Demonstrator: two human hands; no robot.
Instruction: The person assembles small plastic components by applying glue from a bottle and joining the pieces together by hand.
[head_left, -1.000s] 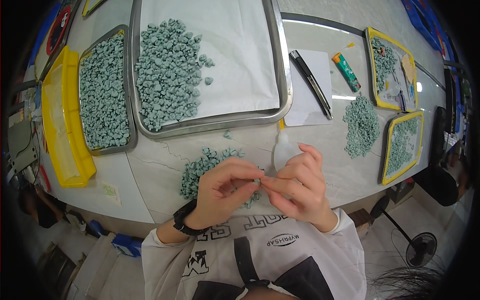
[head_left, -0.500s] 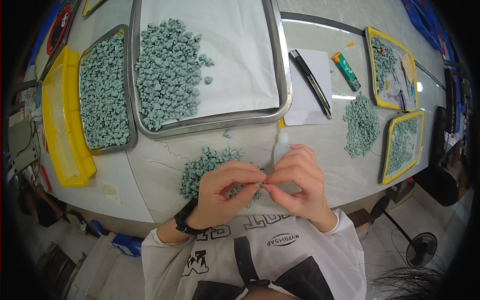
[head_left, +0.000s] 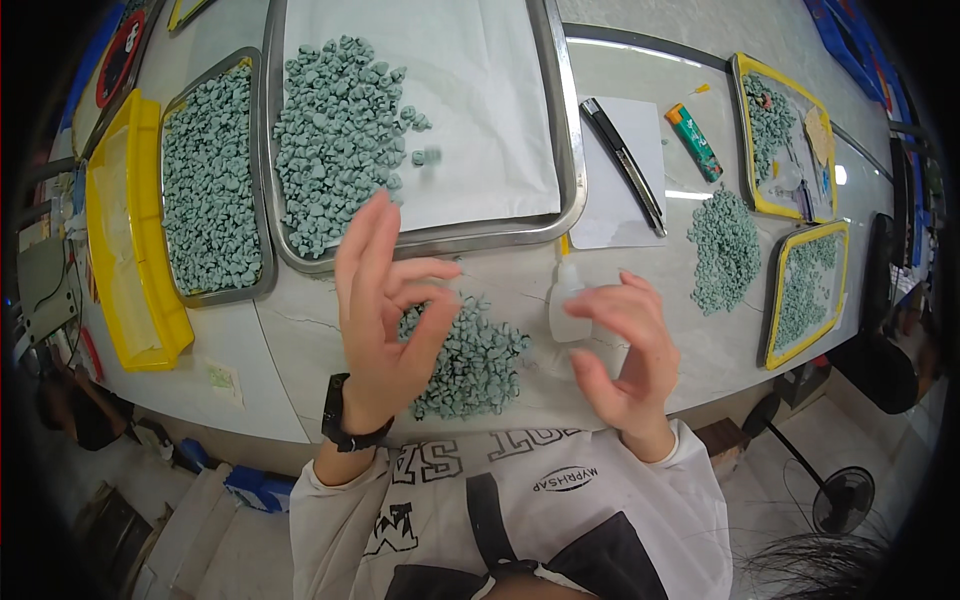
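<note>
My left hand (head_left: 385, 315), with a black watch at its wrist, is raised over the near edge of the large metal tray (head_left: 470, 238), fingers spread and nothing in them. Small grey-green pieces (head_left: 335, 140) lie heaped on the tray's white sheet. One blurred piece (head_left: 432, 156) shows on the sheet, right of that heap. A pile of similar pieces (head_left: 470, 355) sits on the table, partly behind my left hand. My right hand (head_left: 632, 350) is open, thumb and fingers apart, next to a translucent squeeze bottle (head_left: 570, 315); whether it touches the bottle I cannot tell.
Left stand a filled tray (head_left: 210, 180) and a yellow bin (head_left: 140, 240). Right of the big tray, a black cutter knife (head_left: 625, 165) lies on white paper, beside a green lighter (head_left: 695, 143). Farther right are a loose heap (head_left: 723, 250) and two yellow-rimmed trays (head_left: 806, 292).
My hands, pinched together over the table pile before, have parted. The left went up and left to the tray and opened; the right moved slightly right and opened. A blurred piece appears on the sheet.
</note>
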